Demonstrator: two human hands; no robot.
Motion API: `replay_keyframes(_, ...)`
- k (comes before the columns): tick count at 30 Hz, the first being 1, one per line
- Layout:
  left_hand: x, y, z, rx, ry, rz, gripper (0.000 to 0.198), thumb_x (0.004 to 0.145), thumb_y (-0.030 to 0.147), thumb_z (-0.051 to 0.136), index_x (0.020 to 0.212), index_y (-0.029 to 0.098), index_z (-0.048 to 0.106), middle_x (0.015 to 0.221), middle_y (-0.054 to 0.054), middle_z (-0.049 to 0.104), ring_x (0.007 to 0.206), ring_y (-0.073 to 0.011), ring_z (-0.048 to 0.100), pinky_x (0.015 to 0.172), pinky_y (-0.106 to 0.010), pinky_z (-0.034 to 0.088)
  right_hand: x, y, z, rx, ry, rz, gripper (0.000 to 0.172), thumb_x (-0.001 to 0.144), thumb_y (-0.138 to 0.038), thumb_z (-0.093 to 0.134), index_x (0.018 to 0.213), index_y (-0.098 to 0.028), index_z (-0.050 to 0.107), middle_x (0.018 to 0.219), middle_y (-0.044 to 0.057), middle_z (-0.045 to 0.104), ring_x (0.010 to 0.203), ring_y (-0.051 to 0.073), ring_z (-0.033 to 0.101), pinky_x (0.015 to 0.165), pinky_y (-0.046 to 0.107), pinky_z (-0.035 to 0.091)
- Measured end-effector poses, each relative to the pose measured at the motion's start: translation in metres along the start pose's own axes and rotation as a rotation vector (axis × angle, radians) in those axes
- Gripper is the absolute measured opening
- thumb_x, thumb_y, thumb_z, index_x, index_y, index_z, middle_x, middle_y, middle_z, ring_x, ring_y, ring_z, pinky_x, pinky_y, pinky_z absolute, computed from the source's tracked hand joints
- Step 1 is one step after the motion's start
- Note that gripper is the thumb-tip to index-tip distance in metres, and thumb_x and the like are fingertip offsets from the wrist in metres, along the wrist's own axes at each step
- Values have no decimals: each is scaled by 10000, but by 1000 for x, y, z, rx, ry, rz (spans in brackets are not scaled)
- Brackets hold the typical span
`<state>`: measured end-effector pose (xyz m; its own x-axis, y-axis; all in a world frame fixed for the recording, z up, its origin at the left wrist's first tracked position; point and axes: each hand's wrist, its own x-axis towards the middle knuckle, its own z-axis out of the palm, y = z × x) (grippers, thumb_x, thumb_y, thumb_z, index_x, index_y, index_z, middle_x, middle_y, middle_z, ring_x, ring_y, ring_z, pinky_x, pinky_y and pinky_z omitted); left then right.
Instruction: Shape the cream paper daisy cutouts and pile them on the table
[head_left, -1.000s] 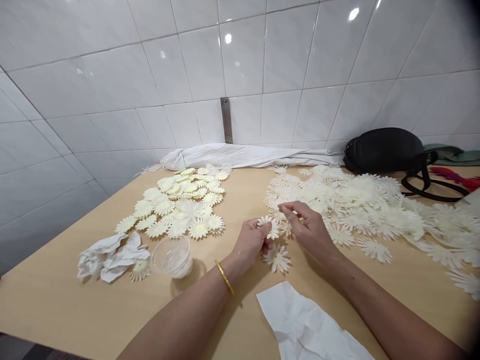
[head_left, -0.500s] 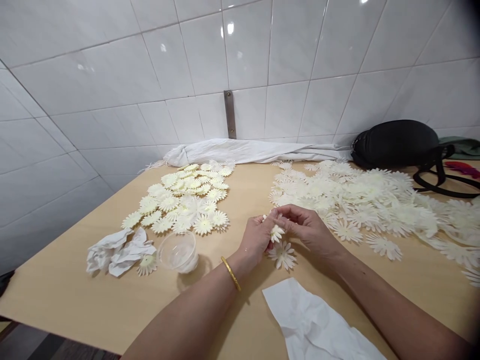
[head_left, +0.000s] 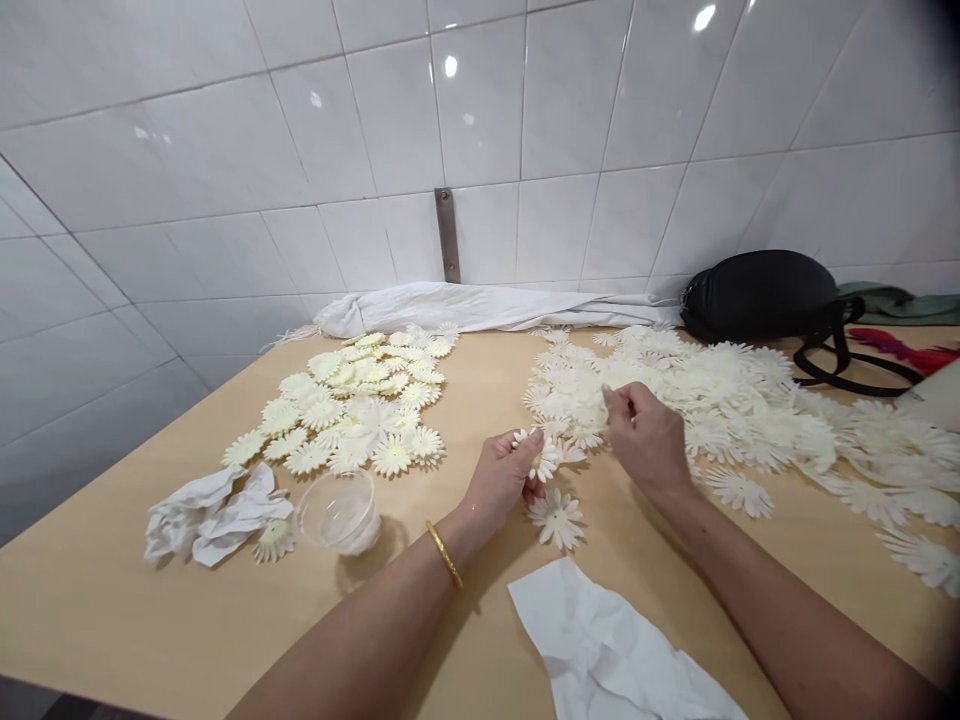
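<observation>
My left hand (head_left: 501, 478), with a gold bangle (head_left: 445, 553) on its wrist, pinches a white artificial flower (head_left: 546, 458) between thumb and fingers. Just below it a single flat flower layer (head_left: 557, 520) lies on the table. My right hand (head_left: 649, 440) is closed, thumb against forefinger, at the front edge of a large heap of loose white flower layers (head_left: 720, 390). What its fingertips hold, if anything, cannot be made out. Left of my hands is a pile of pale yellow flowers (head_left: 360, 400).
A clear plastic cup (head_left: 339, 510) stands at the left beside crumpled tissue (head_left: 214, 510) and one flower (head_left: 274, 540). White paper (head_left: 615, 645) lies in front of me. A rolled white cloth (head_left: 480, 305) and a black bag (head_left: 761, 295) line the tiled wall.
My right hand has left the flower in my left hand and moved right to the heap. My left hand still holds the flower, now more in view. The camera has turned slightly right.
</observation>
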<state>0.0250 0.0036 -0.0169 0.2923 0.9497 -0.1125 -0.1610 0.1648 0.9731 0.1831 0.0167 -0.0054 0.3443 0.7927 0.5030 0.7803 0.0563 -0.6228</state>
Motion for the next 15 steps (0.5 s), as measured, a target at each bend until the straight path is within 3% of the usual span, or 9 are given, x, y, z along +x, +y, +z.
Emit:
replay_keyframes(4, 1, 1, -1, 16, -15, -20, 394, 678, 543, 560, 682, 158, 479, 462, 16, 489, 398, -113, 514, 362, -187, 309, 8, 10, 0, -254, 118, -88, 231, 769, -280, 480, 930, -175, 609, 986, 136, 536, 925, 297, 476, 704, 404, 363)
replay_keyframes(7, 1, 0, -1, 11, -30, 1, 366, 646, 494, 618, 640, 164, 458, 438, 38, 443, 365, -86, 459, 372, -192, 316, 2, 4, 3, -72, 60, -171, 209, 784, -265, 462, 895, -173, 614, 945, 113, 559, 913, 266, 490, 744, 394, 371)
replay_keyframes(9, 1, 1, -1, -1, 5, 15, 372, 640, 462, 635, 573, 171, 413, 408, 58, 372, 328, -51, 366, 358, -190, 277, -3, -5, 2, 138, -30, -181, 186, 797, -286, 459, 797, -171, 605, 836, 77, 586, 814, 215, 519, 716, 342, 390)
replay_keyframes(12, -1, 6, 1, -22, 69, 43, 395, 644, 434, 644, 527, 176, 369, 396, 74, 291, 331, -24, 246, 352, -191, 205, -11, -18, -1, 431, -275, -125, 218, 810, -344, 463, 757, -174, 588, 732, 35, 591, 698, 164, 523, 652, 284, 401)
replay_keyframes(15, -4, 10, 3, -25, 89, 50, 400, 650, 460, 631, 532, 175, 376, 402, 74, 270, 351, -26, 221, 361, -197, 174, -18, -26, -1, 638, -492, -117, 245, 829, -370, 447, 809, -177, 596, 769, 23, 591, 758, 153, 529, 701, 266, 401)
